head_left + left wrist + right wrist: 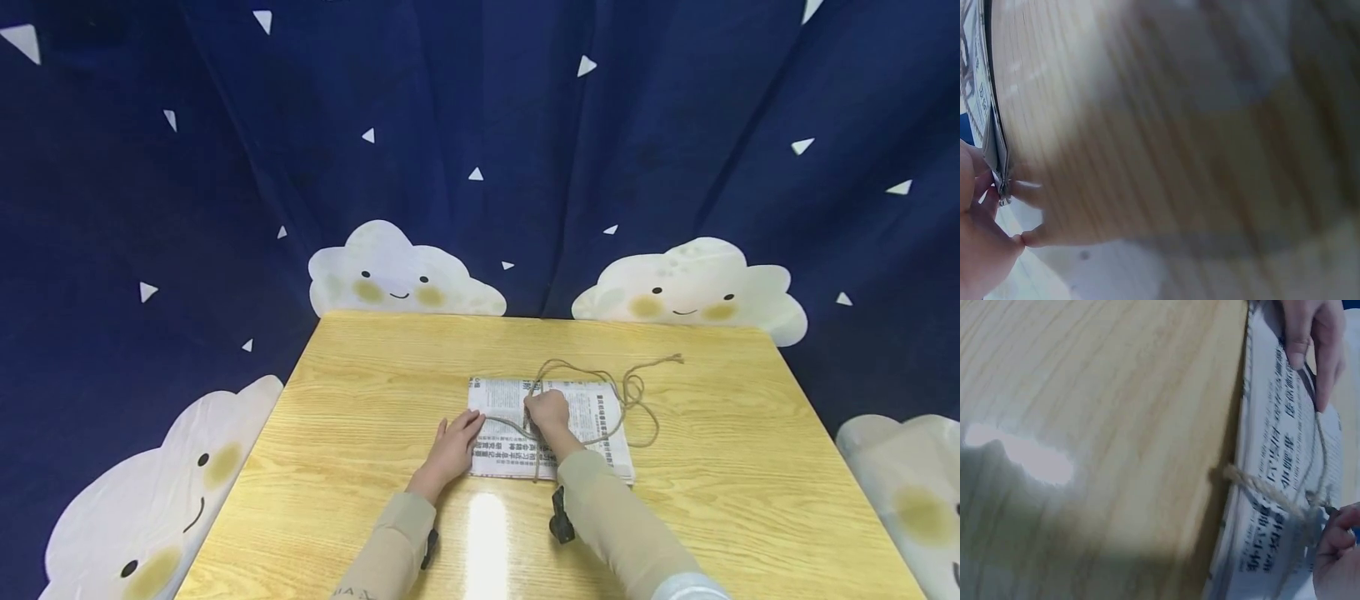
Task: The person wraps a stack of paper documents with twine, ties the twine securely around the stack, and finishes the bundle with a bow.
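A flat bundle of folded newspaper [592, 408] lies on the wooden table, with a thin brown rope [1266, 489] passing across it and over its front edge. At the bundle's left edge is my left hand [452, 450], its extended fingers resting on the paper and touching the rope. Near the bundle's middle, my right hand [549, 412] has curled fingers and pinches the rope beside where its strands cross. In the right wrist view that hand covers part of the crossing. The left wrist view catches only my left hand's fingers around the paper's edge.
The rope's loose part lies in loops beyond the bundle's right side, its frayed end [677, 358] on the wooden table [360, 375]. A dark blue curtain [427, 100] with white triangles and cloud shapes hangs behind and beside the table.
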Demonstrator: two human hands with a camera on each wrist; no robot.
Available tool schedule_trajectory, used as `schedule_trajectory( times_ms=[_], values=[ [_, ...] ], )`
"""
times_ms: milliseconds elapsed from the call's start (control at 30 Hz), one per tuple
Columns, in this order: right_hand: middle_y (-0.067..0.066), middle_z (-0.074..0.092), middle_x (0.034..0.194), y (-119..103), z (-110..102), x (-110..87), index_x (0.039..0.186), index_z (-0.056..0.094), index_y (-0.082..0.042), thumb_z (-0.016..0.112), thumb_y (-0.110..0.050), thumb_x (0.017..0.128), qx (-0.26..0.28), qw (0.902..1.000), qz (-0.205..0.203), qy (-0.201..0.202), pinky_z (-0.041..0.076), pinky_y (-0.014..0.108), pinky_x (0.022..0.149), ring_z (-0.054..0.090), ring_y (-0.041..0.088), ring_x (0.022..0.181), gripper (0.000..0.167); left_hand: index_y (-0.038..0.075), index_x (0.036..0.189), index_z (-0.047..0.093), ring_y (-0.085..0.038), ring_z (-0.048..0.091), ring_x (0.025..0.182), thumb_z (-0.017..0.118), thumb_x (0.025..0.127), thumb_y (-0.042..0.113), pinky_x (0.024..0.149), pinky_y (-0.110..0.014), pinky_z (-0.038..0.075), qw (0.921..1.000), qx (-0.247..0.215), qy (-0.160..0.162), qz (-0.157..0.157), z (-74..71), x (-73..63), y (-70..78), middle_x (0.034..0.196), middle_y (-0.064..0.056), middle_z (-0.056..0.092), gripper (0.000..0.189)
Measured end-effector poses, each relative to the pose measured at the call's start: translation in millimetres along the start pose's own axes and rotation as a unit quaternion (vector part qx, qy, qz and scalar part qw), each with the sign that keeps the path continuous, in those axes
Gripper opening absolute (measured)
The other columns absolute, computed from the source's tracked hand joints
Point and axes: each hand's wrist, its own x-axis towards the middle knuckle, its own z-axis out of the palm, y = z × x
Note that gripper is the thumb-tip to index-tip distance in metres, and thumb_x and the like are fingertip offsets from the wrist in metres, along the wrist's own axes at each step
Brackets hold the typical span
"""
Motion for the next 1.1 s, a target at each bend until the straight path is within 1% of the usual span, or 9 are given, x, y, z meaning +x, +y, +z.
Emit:
schedule_trajectory(
  times_ms=[133, 233, 333, 433, 533, 667, 833, 933, 1100],
  values=[
    [0.007, 0.062, 0.055, 0, 0, 5.7, 0.067, 0.064, 0.000, 0.056, -0.005, 0.081, 0.047, 0.9983, -0.033, 0.009, 0.037, 0.017, 0.037, 0.050, 0.010, 0.041, 0.018, 0.009, 0.136, 0.043, -0.026, 0.030, 0.132, 0.045, 0.095, 0.013, 0.109, -0.055, 0.013, 1.0000, 0.000, -0.001, -0.004, 0.4, -0.6, -0.5, 0.141, -0.007, 0.038, 0.041],
    [0.009, 0.063, 0.062, 0, 1, 9.8, 0.077, 0.063, 0.004, 0.056, -0.002, 0.082, 0.087, 0.9951, -0.047, 0.004, 0.042, 0.016, 0.042, 0.055, 0.010, 0.047, 0.011, 0.009, 0.136, 0.043, -0.026, 0.030, 0.132, 0.045, 0.095, 0.013, 0.109, -0.055, 0.014, 1.0000, 0.001, 0.001, -0.004, 0.7, -0.3, -0.6, 0.141, -0.007, 0.038, 0.041],
    [0.011, 0.063, 0.069, 3, 1, 13.1, 0.097, 0.061, 0.010, 0.057, 0.000, 0.082, 0.128, 0.9910, -0.039, -0.012, 0.047, 0.018, 0.047, 0.059, 0.012, 0.052, 0.019, 0.010, 0.136, 0.043, -0.026, 0.030, 0.132, 0.044, 0.096, 0.013, 0.109, -0.055, 0.013, 1.0000, 0.001, 0.002, -0.002, 1.3, 0.4, -0.6, 0.142, -0.007, 0.038, 0.041],
    [0.011, 0.063, 0.072, 4, 1, 14.5, 0.103, 0.060, 0.011, 0.059, 0.002, 0.081, 0.141, 0.9890, -0.034, -0.027, 0.051, 0.022, 0.051, 0.059, 0.012, 0.053, 0.024, 0.009, 0.136, 0.043, -0.026, 0.030, 0.132, 0.044, 0.095, 0.013, 0.109, -0.055, 0.013, 1.0000, 0.002, 0.003, -0.001, 1.6, 0.5, -0.1, 0.141, -0.007, 0.038, 0.041],
    [0.011, 0.063, 0.072, 5, -2, 14.2, 0.092, 0.063, 0.009, 0.062, 0.002, 0.080, 0.114, 0.9916, -0.052, -0.034, 0.053, 0.024, 0.051, 0.060, 0.014, 0.053, 0.014, 0.009, 0.136, 0.043, -0.027, 0.031, 0.132, 0.045, 0.095, 0.013, 0.108, -0.056, 0.013, 1.0000, 0.002, 0.005, 0.001, 1.5, 0.4, 0.4, 0.141, -0.008, 0.038, 0.041],
    [0.009, 0.064, 0.072, 4, -9, 14.0, 0.083, 0.066, 0.003, 0.067, -0.004, 0.079, 0.013, 0.9937, -0.102, -0.046, 0.051, 0.023, 0.052, 0.059, 0.014, 0.056, 0.008, 0.009, 0.136, 0.043, -0.027, 0.030, 0.132, 0.045, 0.095, 0.012, 0.109, -0.055, 0.013, 1.0000, -0.001, 0.004, 0.001, 0.9, 0.3, 0.7, 0.141, -0.008, 0.038, 0.041],
    [0.002, 0.064, 0.072, 3, -17, 15.1, 0.075, 0.070, -0.005, 0.070, -0.013, 0.078, -0.132, 0.9742, -0.166, -0.078, 0.045, 0.023, 0.052, 0.052, 0.012, 0.058, 0.009, 0.008, 0.136, 0.043, -0.027, 0.031, 0.132, 0.045, 0.095, 0.012, 0.108, -0.056, 0.014, 1.0000, 0.000, 0.006, 0.005, 0.8, 0.2, 0.9, 0.141, -0.008, 0.038, 0.041],
    [-0.001, 0.062, 0.066, 4, -22, 14.9, 0.069, 0.069, -0.008, 0.073, -0.014, 0.074, -0.178, 0.9640, -0.168, -0.104, 0.043, 0.023, 0.049, 0.051, 0.012, 0.056, 0.009, 0.008, 0.136, 0.043, -0.027, 0.031, 0.132, 0.045, 0.095, 0.012, 0.108, -0.056, 0.014, 1.0000, 0.000, 0.005, 0.004, 0.9, 0.0, 1.2, 0.141, -0.008, 0.038, 0.041],
    [-0.001, 0.057, 0.055, 3, -26, 11.8, 0.062, 0.064, -0.010, 0.077, -0.013, 0.068, -0.215, 0.9556, -0.144, -0.142, 0.038, 0.022, 0.045, 0.047, 0.011, 0.050, 0.015, 0.008, 0.136, 0.043, -0.027, 0.030, 0.132, 0.045, 0.095, 0.012, 0.108, -0.056, 0.013, 1.0000, -0.002, 0.003, 0.002, 0.2, -0.4, 1.0, 0.141, -0.008, 0.038, 0.041]
  ],
)
